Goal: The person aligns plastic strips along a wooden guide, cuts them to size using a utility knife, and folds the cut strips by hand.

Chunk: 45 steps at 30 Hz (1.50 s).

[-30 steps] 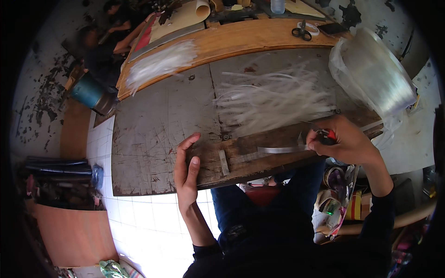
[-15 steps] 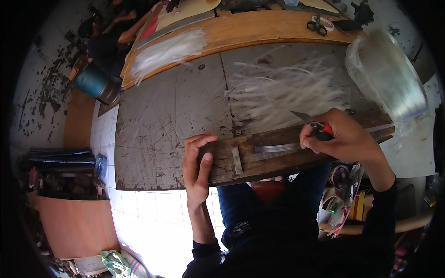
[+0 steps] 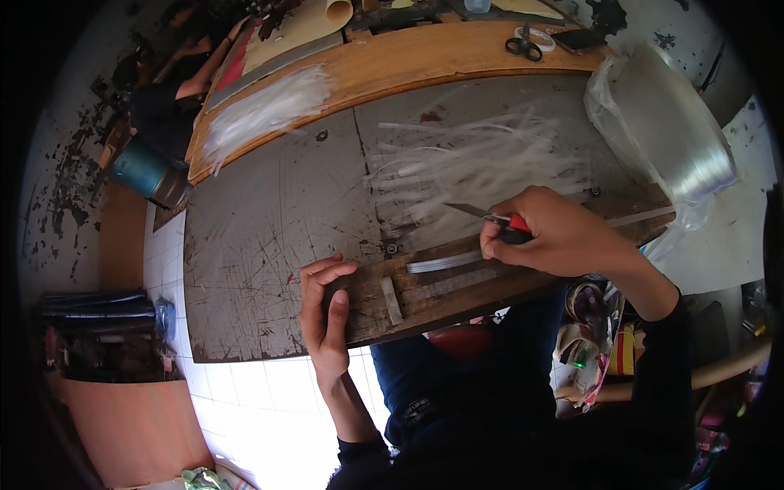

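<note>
Scratched tabletop [image 3: 261, 220]: right of the small block [image 3: 392, 300], the right hand [image 3: 555, 233] grips knife [image 3: 516, 231] and clear strip [image 3: 445, 262], the latter's axis pointing blockward; left of it, the left hand [image 3: 325, 306] holds nothing.

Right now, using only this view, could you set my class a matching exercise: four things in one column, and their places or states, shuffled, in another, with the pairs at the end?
Column one
1. Knife
2. Scissors
3. Large clear roll
4. Left hand

Column two
A. At the right end of the grey table
B. Thumb and fingers apart
C. Held in the right hand, blade pointing left
D. On the orange-brown board at the back

Pairs: 1-C, 2-D, 3-A, 4-B
</note>
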Each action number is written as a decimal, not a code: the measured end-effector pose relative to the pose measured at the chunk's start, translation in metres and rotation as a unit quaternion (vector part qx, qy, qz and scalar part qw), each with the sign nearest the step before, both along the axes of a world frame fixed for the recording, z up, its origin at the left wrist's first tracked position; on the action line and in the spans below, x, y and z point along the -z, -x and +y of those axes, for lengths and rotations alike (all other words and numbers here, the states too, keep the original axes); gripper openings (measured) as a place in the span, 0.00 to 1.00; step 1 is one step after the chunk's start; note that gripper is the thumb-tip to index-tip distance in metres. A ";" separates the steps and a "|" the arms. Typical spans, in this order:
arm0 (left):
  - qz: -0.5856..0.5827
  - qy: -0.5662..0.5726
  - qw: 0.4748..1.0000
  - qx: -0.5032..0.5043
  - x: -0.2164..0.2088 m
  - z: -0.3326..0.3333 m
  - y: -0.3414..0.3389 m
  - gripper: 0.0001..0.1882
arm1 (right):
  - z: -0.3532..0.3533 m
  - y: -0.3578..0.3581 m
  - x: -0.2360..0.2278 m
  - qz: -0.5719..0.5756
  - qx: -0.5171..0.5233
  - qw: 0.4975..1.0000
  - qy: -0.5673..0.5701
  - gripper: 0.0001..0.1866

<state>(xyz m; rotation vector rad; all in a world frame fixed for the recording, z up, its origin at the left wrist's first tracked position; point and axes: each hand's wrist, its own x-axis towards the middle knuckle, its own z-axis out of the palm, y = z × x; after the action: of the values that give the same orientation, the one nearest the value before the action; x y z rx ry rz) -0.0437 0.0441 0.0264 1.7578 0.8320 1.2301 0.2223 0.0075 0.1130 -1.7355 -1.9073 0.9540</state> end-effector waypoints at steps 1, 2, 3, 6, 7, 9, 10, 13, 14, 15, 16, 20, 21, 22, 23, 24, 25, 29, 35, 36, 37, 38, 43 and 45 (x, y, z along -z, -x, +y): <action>-0.003 0.003 1.000 -0.004 0.001 0.000 -0.001 0.13 | 0.000 -0.001 0.005 -0.011 -0.030 0.999 -0.007 0.12; -0.004 0.006 1.000 -0.009 0.001 0.000 -0.002 0.13 | -0.001 -0.002 0.007 -0.021 -0.061 0.998 -0.013 0.14; -0.004 0.009 1.000 -0.020 0.001 -0.001 -0.001 0.13 | -0.002 0.000 0.006 -0.022 -0.058 0.998 -0.013 0.14; -0.004 0.006 1.000 -0.018 0.000 -0.001 -0.001 0.14 | -0.003 0.002 0.004 -0.024 -0.066 0.998 -0.004 0.15; -0.005 0.007 1.000 -0.017 0.000 -0.001 -0.001 0.14 | -0.003 0.001 0.006 -0.041 -0.067 0.997 0.002 0.14; -0.015 0.015 1.000 -0.016 0.000 -0.002 -0.002 0.14 | -0.005 0.000 0.005 -0.059 -0.066 0.996 0.008 0.14; -0.026 0.023 0.999 -0.015 0.000 -0.002 -0.004 0.15 | -0.008 0.001 0.002 -0.075 -0.067 0.995 0.008 0.13; -0.055 0.047 0.997 -0.012 0.007 0.000 -0.002 0.18 | -0.019 0.003 -0.002 -0.115 -0.067 0.991 -0.006 0.12; -0.054 0.050 0.997 -0.011 0.008 0.001 0.000 0.19 | -0.024 0.002 -0.003 -0.136 -0.072 0.988 -0.019 0.12; -0.056 0.049 0.997 -0.002 0.009 0.001 0.002 0.19 | -0.030 0.001 -0.003 -0.139 -0.064 0.988 -0.019 0.12; -0.062 0.050 0.997 -0.004 0.009 0.001 0.003 0.19 | -0.037 0.000 -0.003 -0.127 -0.063 0.990 -0.026 0.12; -0.075 0.055 0.996 -0.011 0.011 0.000 0.009 0.19 | -0.081 -0.009 -0.007 -0.098 -0.065 0.992 -0.037 0.11; -0.088 0.057 0.994 -0.012 0.011 0.000 0.007 0.18 | -0.097 -0.016 -0.009 -0.083 -0.053 0.995 0.019 0.10; -0.076 0.057 0.995 -0.011 0.010 -0.001 0.006 0.18 | -0.114 -0.026 -0.004 -0.073 -0.026 0.996 0.034 0.10; -0.079 0.057 0.995 0.000 0.009 -0.001 0.003 0.18 | -0.136 -0.038 0.002 -0.063 0.005 0.997 0.048 0.10; -0.089 0.060 0.994 0.000 0.009 -0.001 0.000 0.17 | -0.159 -0.050 0.011 -0.020 0.082 0.994 0.076 0.10; -0.096 0.062 0.993 -0.005 0.010 -0.002 0.001 0.17 | -0.181 -0.061 0.026 0.026 0.154 0.982 0.102 0.10; -0.065 0.043 0.996 -0.041 0.003 -0.005 -0.004 0.17 | -0.299 -0.117 0.110 0.133 0.475 0.848 0.194 0.06; -0.041 0.041 0.997 -0.054 -0.001 -0.007 -0.004 0.17 | -0.393 -0.196 0.187 0.044 0.611 0.768 0.186 0.07; -0.035 0.040 0.998 -0.045 -0.002 -0.007 -0.006 0.17 | -0.391 -0.207 0.187 0.079 0.595 0.787 0.141 0.10; -0.030 0.037 0.998 -0.038 -0.003 -0.007 -0.007 0.17 | -0.366 -0.205 0.173 0.114 0.605 0.787 0.039 0.12; -0.030 0.035 0.998 -0.038 -0.003 -0.007 -0.008 0.17 | -0.355 -0.218 0.182 0.116 0.601 0.789 -0.056 0.14; -0.053 0.062 0.995 -0.062 0.000 -0.008 -0.007 0.17 | -0.225 -0.215 0.106 0.320 0.609 0.671 -0.277 0.24; -0.054 0.062 0.994 -0.071 0.001 -0.008 -0.005 0.17 | -0.194 -0.225 0.095 0.253 0.627 0.688 -0.265 0.19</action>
<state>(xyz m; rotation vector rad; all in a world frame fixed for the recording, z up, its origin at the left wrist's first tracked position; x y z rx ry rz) -0.0385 0.0357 0.0251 1.5405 0.9606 1.3244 0.4474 -0.1861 0.0182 -1.6019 -0.2709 0.1974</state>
